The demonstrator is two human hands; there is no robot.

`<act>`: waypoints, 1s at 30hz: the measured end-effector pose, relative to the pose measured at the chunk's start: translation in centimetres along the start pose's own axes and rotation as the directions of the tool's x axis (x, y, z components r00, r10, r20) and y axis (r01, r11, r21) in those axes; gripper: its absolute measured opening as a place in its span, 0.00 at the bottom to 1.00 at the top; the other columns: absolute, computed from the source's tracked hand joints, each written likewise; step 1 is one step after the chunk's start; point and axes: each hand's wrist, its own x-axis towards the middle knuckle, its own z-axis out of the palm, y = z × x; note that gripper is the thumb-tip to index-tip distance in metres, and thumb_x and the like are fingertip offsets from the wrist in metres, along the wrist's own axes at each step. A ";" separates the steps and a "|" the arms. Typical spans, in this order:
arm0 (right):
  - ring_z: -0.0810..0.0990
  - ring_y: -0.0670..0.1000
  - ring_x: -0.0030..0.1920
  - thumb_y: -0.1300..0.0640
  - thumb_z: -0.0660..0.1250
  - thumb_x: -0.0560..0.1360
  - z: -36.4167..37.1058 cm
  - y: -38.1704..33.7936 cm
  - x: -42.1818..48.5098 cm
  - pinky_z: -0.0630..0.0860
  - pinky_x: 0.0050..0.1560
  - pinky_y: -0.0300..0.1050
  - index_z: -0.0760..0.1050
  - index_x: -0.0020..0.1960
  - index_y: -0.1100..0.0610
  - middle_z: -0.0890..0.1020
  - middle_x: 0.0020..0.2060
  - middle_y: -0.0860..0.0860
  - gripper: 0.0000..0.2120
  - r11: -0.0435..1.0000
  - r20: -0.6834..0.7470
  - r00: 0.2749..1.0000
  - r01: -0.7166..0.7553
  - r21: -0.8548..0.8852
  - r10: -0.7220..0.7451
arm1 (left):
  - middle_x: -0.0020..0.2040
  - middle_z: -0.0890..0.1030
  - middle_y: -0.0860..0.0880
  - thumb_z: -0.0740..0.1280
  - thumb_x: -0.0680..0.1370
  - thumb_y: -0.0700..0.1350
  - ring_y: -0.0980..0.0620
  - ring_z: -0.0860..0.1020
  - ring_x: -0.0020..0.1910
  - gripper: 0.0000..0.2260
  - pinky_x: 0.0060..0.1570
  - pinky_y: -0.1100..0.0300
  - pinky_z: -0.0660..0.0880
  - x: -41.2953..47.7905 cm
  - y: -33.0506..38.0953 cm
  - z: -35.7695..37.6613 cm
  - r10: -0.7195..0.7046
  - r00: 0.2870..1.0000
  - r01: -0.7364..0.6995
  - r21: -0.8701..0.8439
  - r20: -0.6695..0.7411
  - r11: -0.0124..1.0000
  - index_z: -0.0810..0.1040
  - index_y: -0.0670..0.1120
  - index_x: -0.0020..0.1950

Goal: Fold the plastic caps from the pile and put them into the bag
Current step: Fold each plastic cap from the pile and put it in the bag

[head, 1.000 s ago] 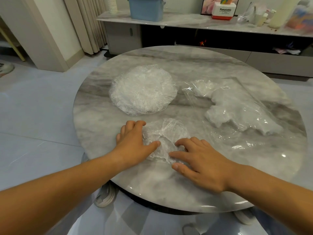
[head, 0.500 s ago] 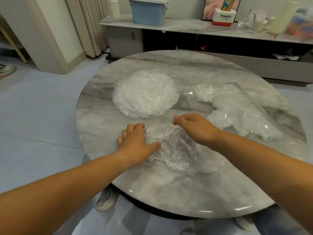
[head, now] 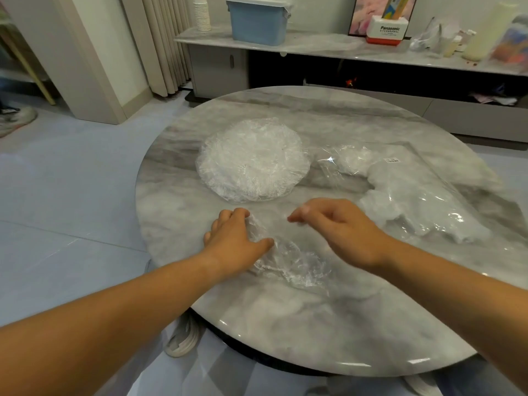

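A single clear plastic cap [head: 288, 261] lies crumpled on the round marble table [head: 285, 324], near its front. My left hand [head: 234, 241] presses flat on the cap's left edge, thumb spread onto the film. My right hand [head: 340, 227] hovers over the cap's far side with fingers curled, thumb and forefinger pinched together on what looks like the thin film edge. The round pile of caps [head: 253, 161] sits behind my hands. The clear bag [head: 414, 201] lies to the right with folded white caps inside.
Behind the table runs a low marble sideboard [head: 328, 44] carrying a blue bin [head: 258, 21], a stack of cups and a Panasonic box. Grey tiled floor spreads to the left. Shoes show under the table's front edge.
My right hand has left the cap's near side, gone to its far edge and risen with fingers pinched. The cap has spread out flatter. My left hand stays pressing in place.
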 end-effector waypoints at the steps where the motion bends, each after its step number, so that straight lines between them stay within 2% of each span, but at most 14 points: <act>1: 0.81 0.42 0.54 0.45 0.60 0.83 0.2 0.0 -0.6 0.75 0.60 0.43 0.85 0.54 0.52 0.85 0.51 0.44 0.17 0.993 0.034 0.997 0.076 -0.091 -0.073 | 0.67 0.67 0.50 0.73 0.72 0.62 0.50 0.69 0.67 0.34 0.70 0.52 0.66 0.2 -0.2 -0.4 0.004 0.999 -0.003 -0.030 0.037 1.000 0.66 0.51 0.73; 4: 0.80 0.43 0.54 0.44 0.57 0.81 1.1 -0.1 -2.4 0.73 0.59 0.40 0.84 0.54 0.55 0.85 0.52 0.45 0.20 0.908 0.180 0.947 0.308 -0.283 -0.266 | 0.62 0.74 0.50 0.78 0.71 0.56 0.54 0.77 0.54 0.30 0.58 0.59 0.75 0.6 -0.8 -2.3 0.043 0.983 -0.014 -0.161 0.176 0.987 0.71 0.50 0.68; 6: 0.80 0.47 0.54 0.46 0.58 0.82 1.7 0.2 -3.4 0.73 0.59 0.43 0.84 0.56 0.55 0.85 0.53 0.46 0.19 0.838 0.272 0.906 0.407 -0.364 -0.323 | 0.55 0.78 0.49 0.80 0.70 0.50 0.54 0.80 0.48 0.26 0.52 0.59 0.79 0.5 -1.1 -3.5 0.068 0.968 -0.009 -0.234 0.242 0.972 0.74 0.50 0.64; 8: 0.80 0.48 0.55 0.45 0.58 0.82 2.3 0.7 -4.2 0.73 0.59 0.45 0.83 0.58 0.54 0.84 0.55 0.46 0.20 0.780 0.349 0.882 0.452 -0.432 -0.318 | 0.49 0.81 0.51 0.79 0.71 0.46 0.55 0.81 0.44 0.22 0.51 0.60 0.79 0.3 -1.3 -4.1 0.087 0.959 -0.032 -0.203 0.268 0.979 0.76 0.50 0.62; 11: 0.77 0.47 0.58 0.41 0.56 0.82 2.7 1.5 -4.8 0.73 0.61 0.47 0.79 0.64 0.51 0.82 0.59 0.44 0.21 0.746 0.406 0.877 0.447 -0.493 -0.257 | 0.44 0.82 0.53 0.75 0.74 0.43 0.57 0.80 0.39 0.15 0.49 0.60 0.78 0.1 -1.2 -4.0 0.103 0.949 -0.070 -0.121 0.298 0.990 0.80 0.50 0.59; 13: 0.76 0.47 0.60 0.40 0.56 0.82 2.9 1.8 -5.2 0.72 0.62 0.48 0.75 0.69 0.51 0.80 0.60 0.45 0.23 0.723 0.424 0.872 0.455 -0.519 -0.244 | 0.45 0.83 0.51 0.69 0.76 0.42 0.54 0.80 0.41 0.11 0.49 0.56 0.80 0.1 -0.8 -3.9 0.072 0.938 -0.022 -0.150 0.340 0.988 0.81 0.49 0.58; 15: 0.74 0.48 0.61 0.39 0.55 0.82 3.0 1.8 -5.5 0.71 0.62 0.47 0.71 0.73 0.50 0.78 0.61 0.45 0.25 0.705 0.427 0.873 0.455 -0.544 -0.234 | 0.43 0.80 0.50 0.66 0.78 0.46 0.52 0.77 0.40 0.09 0.45 0.55 0.78 -0.4 -0.1 -4.0 0.034 0.922 0.052 -0.210 0.386 0.976 0.80 0.45 0.55; 17: 0.73 0.47 0.61 0.39 0.54 0.82 3.1 1.6 -5.7 0.69 0.63 0.46 0.69 0.74 0.50 0.77 0.62 0.45 0.26 0.694 0.425 0.877 0.449 -0.563 -0.223 | 0.40 0.76 0.51 0.64 0.80 0.59 0.52 0.75 0.38 0.16 0.43 0.56 0.74 -0.7 0.6 -3.9 0.019 0.918 0.062 -0.190 0.397 0.980 0.78 0.45 0.48; 19: 0.73 0.47 0.61 0.39 0.53 0.82 3.1 1.3 -5.8 0.68 0.63 0.46 0.72 0.71 0.49 0.76 0.62 0.44 0.24 0.694 0.429 0.879 0.441 -0.569 -0.206 | 0.38 0.76 0.52 0.62 0.74 0.72 0.52 0.75 0.38 0.27 0.44 0.56 0.73 -0.9 0.9 -3.6 0.015 0.933 0.020 -0.095 0.361 0.995 0.75 0.47 0.43; 20: 0.72 0.47 0.62 0.38 0.52 0.82 3.2 1.3 -5.9 0.67 0.64 0.46 0.73 0.69 0.49 0.76 0.62 0.43 0.23 0.696 0.433 0.880 0.435 -0.571 -0.195 | 0.38 0.77 0.51 0.62 0.71 0.75 0.52 0.75 0.37 0.29 0.43 0.57 0.73 -1.0 0.9 -3.6 0.006 0.944 0.010 -0.048 0.329 0.999 0.75 0.47 0.43; 23: 0.72 0.47 0.62 0.38 0.50 0.82 3.2 1.3 -6.2 0.67 0.64 0.46 0.76 0.65 0.49 0.74 0.63 0.43 0.24 0.706 0.430 0.884 0.421 -0.570 -0.181 | 0.37 0.80 0.50 0.70 0.71 0.69 0.52 0.78 0.36 0.25 0.38 0.58 0.73 -0.7 0.2 -3.1 -0.009 0.974 -0.008 0.076 0.226 0.997 0.78 0.46 0.45; 25: 0.71 0.47 0.63 0.37 0.50 0.82 3.3 1.5 -6.5 0.67 0.65 0.46 0.76 0.65 0.49 0.74 0.64 0.44 0.24 0.714 0.428 0.886 0.416 -0.563 -0.179 | 0.33 0.79 0.51 0.74 0.71 0.63 0.54 0.78 0.33 0.20 0.35 0.60 0.72 -0.4 -0.5 -3.0 0.011 0.980 -0.036 0.122 0.198 0.992 0.77 0.47 0.42; 28: 0.72 0.48 0.63 0.37 0.51 0.82 3.2 1.5 -6.8 0.68 0.64 0.47 0.77 0.64 0.49 0.74 0.64 0.46 0.23 0.726 0.433 0.885 0.411 -0.551 -0.173 | 0.28 0.77 0.53 0.76 0.70 0.61 0.56 0.75 0.28 0.19 0.32 0.62 0.70 -0.4 -1.1 -3.0 0.026 0.977 -0.052 0.117 0.211 0.992 0.76 0.48 0.37; 30: 0.73 0.48 0.63 0.38 0.53 0.82 3.0 1.4 -7.0 0.71 0.64 0.48 0.76 0.64 0.49 0.73 0.65 0.47 0.23 0.747 0.425 0.888 0.400 -0.531 -0.174 | 0.28 0.75 0.53 0.75 0.71 0.60 0.56 0.73 0.29 0.19 0.32 0.62 0.68 -0.7 -1.1 -2.7 0.064 0.979 -0.089 0.122 0.195 0.989 0.73 0.48 0.36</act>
